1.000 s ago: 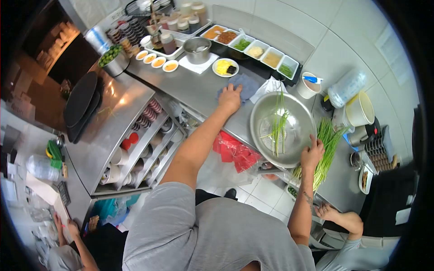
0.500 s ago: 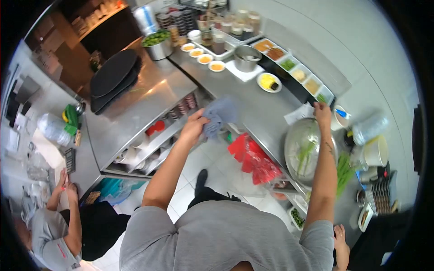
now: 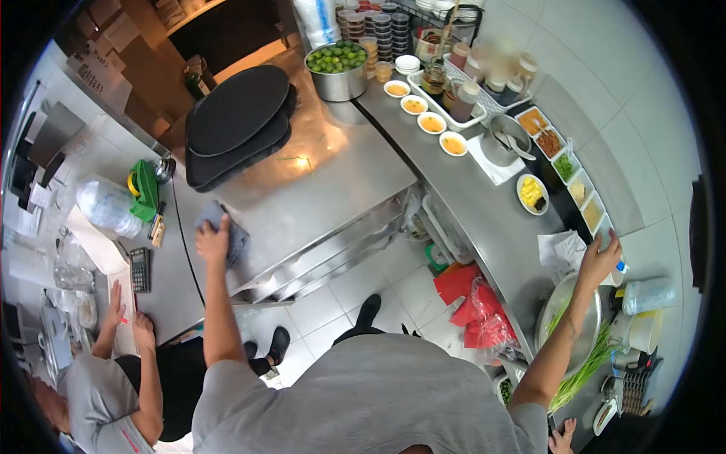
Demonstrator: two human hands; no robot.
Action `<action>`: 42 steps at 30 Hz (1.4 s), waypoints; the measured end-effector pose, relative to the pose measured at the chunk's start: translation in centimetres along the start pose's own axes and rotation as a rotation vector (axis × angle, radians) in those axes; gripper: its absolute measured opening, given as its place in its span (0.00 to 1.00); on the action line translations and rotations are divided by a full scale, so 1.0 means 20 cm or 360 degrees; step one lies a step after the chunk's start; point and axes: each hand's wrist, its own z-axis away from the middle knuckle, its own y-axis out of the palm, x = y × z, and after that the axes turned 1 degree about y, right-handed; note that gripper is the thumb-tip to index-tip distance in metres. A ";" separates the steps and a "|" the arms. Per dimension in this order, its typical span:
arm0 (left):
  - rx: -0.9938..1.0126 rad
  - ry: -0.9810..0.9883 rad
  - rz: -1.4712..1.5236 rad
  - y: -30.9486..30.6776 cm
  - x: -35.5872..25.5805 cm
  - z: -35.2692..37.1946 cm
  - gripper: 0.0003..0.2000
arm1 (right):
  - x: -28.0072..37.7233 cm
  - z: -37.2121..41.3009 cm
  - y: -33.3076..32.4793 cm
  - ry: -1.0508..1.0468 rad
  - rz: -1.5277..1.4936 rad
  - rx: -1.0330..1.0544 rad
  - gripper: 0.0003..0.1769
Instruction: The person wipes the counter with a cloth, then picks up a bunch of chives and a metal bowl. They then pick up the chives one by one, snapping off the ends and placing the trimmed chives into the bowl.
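My left hand (image 3: 212, 240) grips a grey-blue cloth (image 3: 237, 244), which lies against the steel counter (image 3: 333, 170) on the left. Beside it are stacked black round trays (image 3: 238, 113). My right hand (image 3: 600, 261) hovers at the near end of a row of small white ingredient containers (image 3: 594, 212). Its fingers are curved and a little apart, with nothing visible between them. Under my right forearm stands a large steel bowl (image 3: 546, 327), partly covered, with long green stalks (image 3: 586, 371) beside it. A crumpled white paper (image 3: 561, 250) lies near that hand.
A pot of green limes (image 3: 338, 76) stands at the back. Several bowls of orange sauce (image 3: 432, 122), a steel pot (image 3: 505, 144) and a yellow-filled plate (image 3: 532, 195) line the right counter. A co-worker (image 3: 106, 390) writes at left; another person's hand (image 3: 562, 437) shows lower right.
My left hand has carried the cloth leftward from over the gap between the counters onto the left counter. My view has turned left. My right hand remains by the ingredient containers.
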 end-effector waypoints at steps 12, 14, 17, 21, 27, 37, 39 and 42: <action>0.0483 0.1305 0.1379 0.35 -1.08 -0.21 0.22 | 1.88 0.99 0.11 0.1822 -0.2903 0.4012 0.32; 0.0664 0.1563 0.1484 0.35 -1.16 -0.14 0.24 | 1.95 1.01 0.14 0.1854 -0.2954 0.4118 0.34; 0.0949 0.1814 0.1622 0.23 -1.16 0.14 0.25 | 1.94 1.00 0.17 0.1926 -0.2977 0.4148 0.35; 0.1215 0.2022 0.1723 0.07 -1.12 0.45 0.26 | 1.92 0.84 0.02 0.1940 -0.2895 0.3702 0.34; 0.1212 0.1600 0.1995 -0.03 -1.30 0.01 0.26 | 1.81 1.02 0.22 0.2431 -0.2845 0.3844 0.18; 0.0790 0.2107 0.1703 0.32 -1.52 0.34 0.23 | 1.78 1.09 0.30 0.2840 -0.2610 0.2670 0.12; 0.1334 0.2265 0.1632 0.10 -1.32 0.54 0.25 | 1.76 1.19 0.37 0.2686 -0.2805 0.2610 0.11; 0.1792 0.2066 0.1872 -0.12 -1.07 0.51 0.26 | 1.77 1.10 0.21 0.2780 -0.2666 0.2779 0.12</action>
